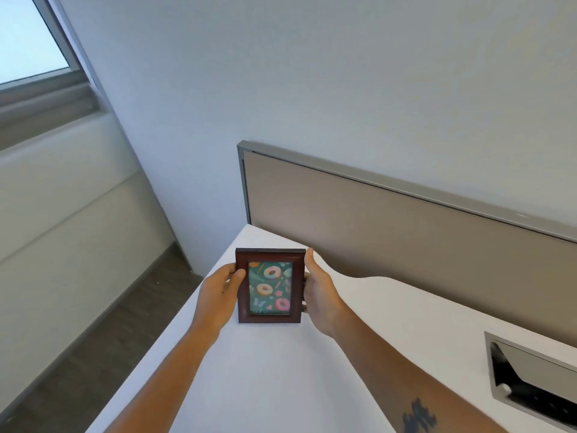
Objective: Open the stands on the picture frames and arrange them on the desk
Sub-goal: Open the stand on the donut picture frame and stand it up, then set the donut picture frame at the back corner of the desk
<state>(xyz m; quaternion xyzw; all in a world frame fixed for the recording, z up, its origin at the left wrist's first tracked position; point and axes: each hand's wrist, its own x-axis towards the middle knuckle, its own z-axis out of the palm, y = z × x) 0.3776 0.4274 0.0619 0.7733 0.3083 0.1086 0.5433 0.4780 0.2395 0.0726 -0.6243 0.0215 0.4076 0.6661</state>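
Near the far left corner of the white surface (281,370), a small picture frame (270,285) stands upright in portrait, its dark reddish-brown wood facing the camera. Behind the glass sits a green print dotted with pink and orange doughnuts. The frame's bottom edge looks to meet the surface, though whether the stand behind it is open cannot be told from this side.

Both hands are on it. The left hand (220,296) comes in from the lower left and clasps the frame's left edge, thumb lying across the front of the wood and the fingers gone behind. The right hand (318,292) comes in from the lower right and holds the right edge, its thumb pointing up beside the top right corner and the fingers wrapped out of sight at the back. So the frame sits pinched between the two, one hand to each side. A dark tattoo (418,415) shows on the right forearm near the bottom of the view.

Behind the frame, a beige partition panel (406,245) with a grey metal trim runs along the back edge of the surface, off to the right. At the right edge, set into the surface, a grey cable hatch (530,379) lies open on a dark recess. Off to the left, a window (28,39) sits high in the pale wall, with grey floor (93,323) below.
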